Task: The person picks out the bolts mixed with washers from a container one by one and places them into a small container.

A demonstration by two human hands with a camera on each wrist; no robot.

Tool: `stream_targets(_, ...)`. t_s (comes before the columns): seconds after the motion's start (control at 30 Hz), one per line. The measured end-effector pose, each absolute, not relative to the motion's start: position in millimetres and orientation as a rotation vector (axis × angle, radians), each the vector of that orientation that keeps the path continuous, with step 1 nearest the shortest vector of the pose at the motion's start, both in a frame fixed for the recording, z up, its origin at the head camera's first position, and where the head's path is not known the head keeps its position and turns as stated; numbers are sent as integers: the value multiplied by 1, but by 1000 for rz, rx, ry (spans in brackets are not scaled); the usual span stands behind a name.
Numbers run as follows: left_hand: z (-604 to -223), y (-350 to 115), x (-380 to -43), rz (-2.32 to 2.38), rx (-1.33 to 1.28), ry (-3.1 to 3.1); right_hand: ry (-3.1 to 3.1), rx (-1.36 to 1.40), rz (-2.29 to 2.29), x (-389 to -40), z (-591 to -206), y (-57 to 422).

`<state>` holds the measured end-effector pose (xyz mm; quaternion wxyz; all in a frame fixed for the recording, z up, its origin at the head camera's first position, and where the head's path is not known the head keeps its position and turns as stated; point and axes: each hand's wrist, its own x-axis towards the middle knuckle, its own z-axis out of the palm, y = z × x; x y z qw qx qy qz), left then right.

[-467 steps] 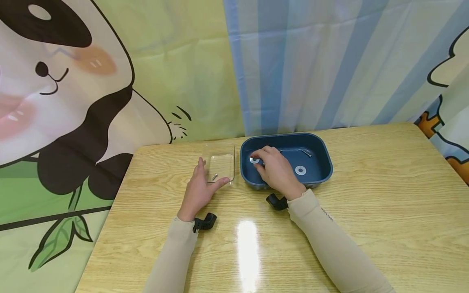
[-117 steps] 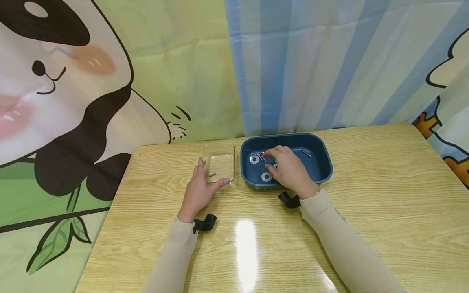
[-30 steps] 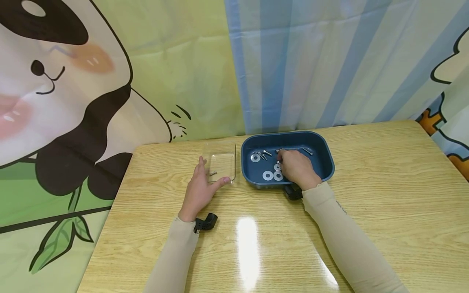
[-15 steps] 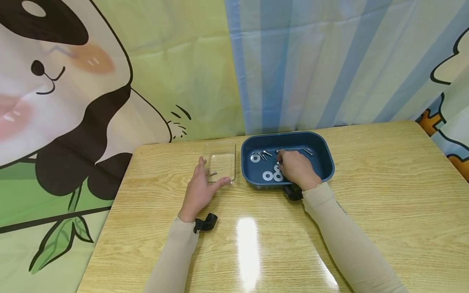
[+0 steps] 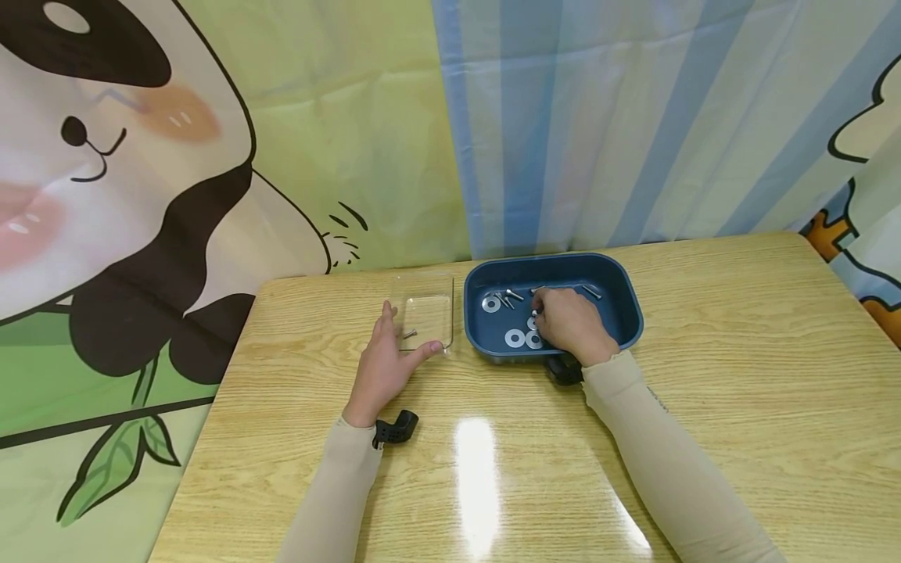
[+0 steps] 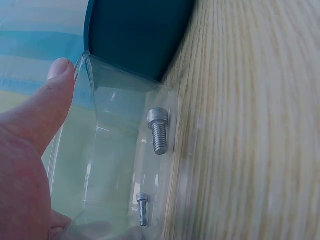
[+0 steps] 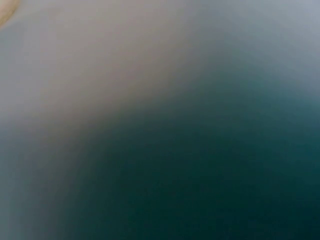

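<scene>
In the head view, my left hand (image 5: 380,367) rests at the near left corner of a clear plastic box (image 5: 451,313), thumb along the near edge and fingers along the left side. The left wrist view shows a larger socket-head bolt (image 6: 158,131) and a smaller bolt (image 6: 143,209) inside it. My right hand (image 5: 573,324) reaches into a dark blue tray (image 5: 622,344) with its fingers curled. A small metal bolt (image 5: 534,313) shows its end at those fingertips, above a washer (image 5: 532,324); the rest is hidden. The right wrist view is blurred.
Other washers (image 5: 515,338) and several thin bolts (image 5: 515,295) lie in the tray, with one bolt (image 5: 591,292) at its far right. Tray and box stand side by side near the back of the wooden table (image 5: 317,313), before a printed curtain (image 5: 366,141).
Since the earliest frame, more washers and bolts show in the tray. My right hand has moved rightward in it and curled its fingers; over the last second both hands stay nearly still.
</scene>
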<state>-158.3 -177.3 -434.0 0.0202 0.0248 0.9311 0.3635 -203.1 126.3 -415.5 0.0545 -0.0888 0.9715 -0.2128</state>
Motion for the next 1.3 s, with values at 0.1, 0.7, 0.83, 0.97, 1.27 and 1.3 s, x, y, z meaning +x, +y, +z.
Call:
stream_targets(0.1,-434,-177,-159,1129,79,2889,2960,-266,-673,-203,-415,127)
stream_targets(0.7,-432,-175,-161,1122,92,2898,3071,-289,-765,-202,-411,127)
stream_targets(0.83,-432,-175,-161,1118,92,2897,3072,-281,-782,-201,-410,125)
stream_targets(0.97,-432,-176,-160,1113,86,2892,3082,-287,-804,-199,-410,125)
stream_targets(1.27,-433,-177,-158,1116,78,2887,3098,-306,-826,-197,-407,123)
stream_targets(1.3,-433,-177,-158,1117,78,2888,3100,-309,-829,-197,-407,122)
